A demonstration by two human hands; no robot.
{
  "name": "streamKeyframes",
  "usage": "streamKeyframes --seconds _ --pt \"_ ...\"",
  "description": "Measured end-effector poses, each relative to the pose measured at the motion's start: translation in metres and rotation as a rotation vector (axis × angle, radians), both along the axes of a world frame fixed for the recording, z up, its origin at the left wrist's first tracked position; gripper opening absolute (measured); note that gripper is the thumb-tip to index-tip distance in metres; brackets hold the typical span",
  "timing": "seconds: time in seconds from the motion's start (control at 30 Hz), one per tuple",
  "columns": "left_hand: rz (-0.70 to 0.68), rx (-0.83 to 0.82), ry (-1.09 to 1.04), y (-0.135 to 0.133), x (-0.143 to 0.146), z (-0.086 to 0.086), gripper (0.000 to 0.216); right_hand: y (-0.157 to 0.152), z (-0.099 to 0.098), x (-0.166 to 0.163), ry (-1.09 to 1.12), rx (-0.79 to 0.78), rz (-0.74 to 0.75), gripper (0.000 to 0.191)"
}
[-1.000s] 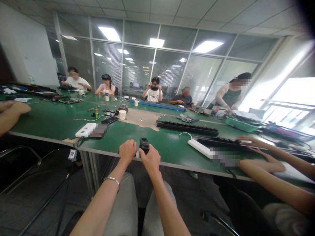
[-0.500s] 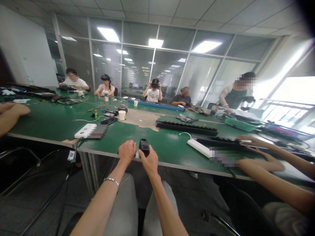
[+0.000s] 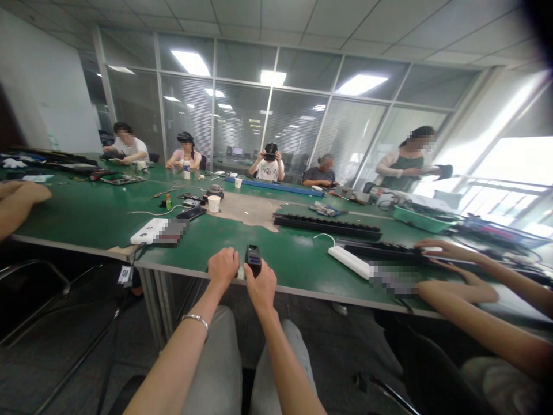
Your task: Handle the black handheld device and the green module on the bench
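My right hand (image 3: 261, 286) is closed around a small black device (image 3: 253, 256) that stands upright at the near edge of the green table (image 3: 285, 253). My left hand (image 3: 223, 266) is a closed fist right beside it, at the table edge; what it holds, if anything, is hidden. A silver bracelet (image 3: 196, 318) sits on my left wrist. Both forearms reach out over my grey-trousered knees.
A white power bank (image 3: 149, 230) lies to the left, a white power strip (image 3: 349, 260) and black keyboards (image 3: 327, 225) to the right. Another person's hands (image 3: 449, 271) rest at the right, an arm (image 3: 19, 199) at the far left. Several people sit at the far side. A paper cup (image 3: 214, 202) stands mid-table.
My hands have barely shifted, the black device staying upright in my right hand. The standing person at the back right has straightened and now holds a dark object out to the right.
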State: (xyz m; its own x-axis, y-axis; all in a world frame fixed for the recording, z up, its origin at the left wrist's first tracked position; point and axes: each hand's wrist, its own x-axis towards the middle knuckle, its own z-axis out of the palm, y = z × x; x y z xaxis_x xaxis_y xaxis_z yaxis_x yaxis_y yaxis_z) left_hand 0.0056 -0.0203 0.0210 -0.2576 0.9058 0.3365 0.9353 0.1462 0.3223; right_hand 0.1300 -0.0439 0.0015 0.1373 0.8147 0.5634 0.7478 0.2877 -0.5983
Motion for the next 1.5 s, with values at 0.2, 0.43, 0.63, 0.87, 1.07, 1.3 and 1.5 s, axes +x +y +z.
streamKeyframes --seconds 0.2,0.43,0.63,0.87,1.07,1.3,1.5 --pt "0.006 0.003 -0.003 0.002 -0.001 -0.003 0.041 0.001 0.022 0.000 0.083 0.054 0.024 0.043" --pt "0.007 0.010 0.000 0.001 0.000 -0.001 0.042 0.002 0.043 0.028 0.198 0.062 0.018 0.050" --pt "0.013 0.006 -0.004 0.000 0.001 0.000 0.040 0.008 0.009 0.054 0.096 0.031 -0.048 0.049" --pt "0.004 0.035 0.038 0.002 0.004 -0.002 0.041 0.009 -0.019 0.057 -0.067 0.054 -0.146 0.059" --pt "0.017 0.004 0.054 0.001 0.008 0.002 0.041 0.009 -0.029 0.065 -0.121 0.100 -0.129 0.084" --pt "0.014 -0.012 0.075 0.000 0.012 0.004 0.041 0.006 -0.026 0.064 -0.071 0.117 -0.161 0.074" --pt "0.012 0.017 0.123 0.005 0.016 -0.001 0.043 0.004 -0.023 0.063 -0.037 0.147 -0.216 0.053"
